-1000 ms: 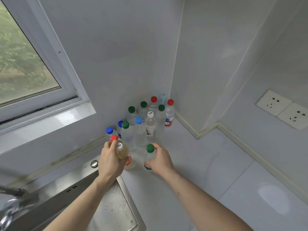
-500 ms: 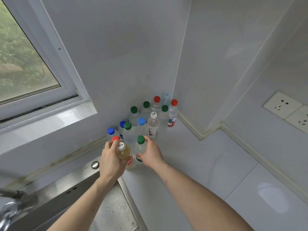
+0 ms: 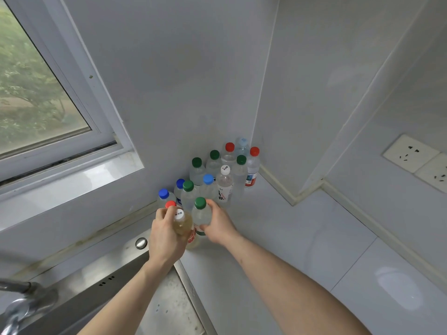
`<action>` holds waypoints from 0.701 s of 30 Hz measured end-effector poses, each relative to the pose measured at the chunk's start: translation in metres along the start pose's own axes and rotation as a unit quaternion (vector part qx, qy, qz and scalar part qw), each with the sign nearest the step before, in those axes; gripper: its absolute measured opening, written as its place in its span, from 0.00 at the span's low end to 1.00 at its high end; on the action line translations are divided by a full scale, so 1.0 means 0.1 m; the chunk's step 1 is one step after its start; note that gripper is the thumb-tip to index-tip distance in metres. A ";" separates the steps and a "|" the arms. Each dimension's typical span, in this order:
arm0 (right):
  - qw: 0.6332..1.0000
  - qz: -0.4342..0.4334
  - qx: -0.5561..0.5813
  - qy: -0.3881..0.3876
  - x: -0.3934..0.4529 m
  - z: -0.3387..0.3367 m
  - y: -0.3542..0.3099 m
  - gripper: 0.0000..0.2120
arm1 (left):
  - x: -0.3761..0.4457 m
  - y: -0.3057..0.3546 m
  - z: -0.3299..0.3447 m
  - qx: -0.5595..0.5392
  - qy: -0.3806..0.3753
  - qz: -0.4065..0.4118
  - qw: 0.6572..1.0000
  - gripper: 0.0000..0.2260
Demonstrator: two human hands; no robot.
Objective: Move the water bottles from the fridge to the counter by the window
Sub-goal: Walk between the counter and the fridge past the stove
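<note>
Several plastic bottles with green, red, blue and white caps stand clustered in the corner of the white counter under the window. My left hand grips a white-capped bottle of yellowish drink at the front of the cluster; a red-capped bottle shows just behind its fingers. My right hand holds a green-capped clear bottle right beside it, standing on the counter against the group.
A steel sink with a faucet lies at the lower left, its rim just under my left hand. The window and sill are upper left. Wall sockets sit at the right. The counter stretches open to the right.
My right hand slid the green-capped bottle left and back until it stands next to the yellowish bottle. My left hand stayed on its bottle.
</note>
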State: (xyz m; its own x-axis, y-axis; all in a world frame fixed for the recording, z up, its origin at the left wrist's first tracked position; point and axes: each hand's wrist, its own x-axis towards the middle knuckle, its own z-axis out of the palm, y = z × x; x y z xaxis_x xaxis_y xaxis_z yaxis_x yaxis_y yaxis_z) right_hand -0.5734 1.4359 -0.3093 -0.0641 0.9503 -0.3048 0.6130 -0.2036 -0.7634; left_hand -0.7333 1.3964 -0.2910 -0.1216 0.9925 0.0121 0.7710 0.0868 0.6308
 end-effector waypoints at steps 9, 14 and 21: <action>1.000 0.006 -0.006 -0.015 -0.58 -0.31 0.19 0.46 | -0.12 0.02 -0.21 -0.013 -0.018 0.024 0.999 0.36; 1.000 0.002 0.027 0.010 -1.06 -0.51 0.29 0.43 | -0.42 0.23 -0.46 -0.030 0.019 0.077 0.996 0.29; 0.998 0.006 0.031 0.053 -1.91 -0.84 0.46 0.36 | -0.89 0.63 -0.61 -0.027 -0.049 0.167 0.984 0.18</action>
State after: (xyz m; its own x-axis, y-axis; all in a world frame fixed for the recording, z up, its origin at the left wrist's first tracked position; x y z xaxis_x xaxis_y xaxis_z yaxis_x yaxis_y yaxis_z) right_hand -0.4665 1.2650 -0.2380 0.0297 0.9666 -0.2545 0.5629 -0.2265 -0.7949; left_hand -0.7121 1.3086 -0.2048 0.1960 0.9686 0.1526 0.7229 -0.2479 0.6450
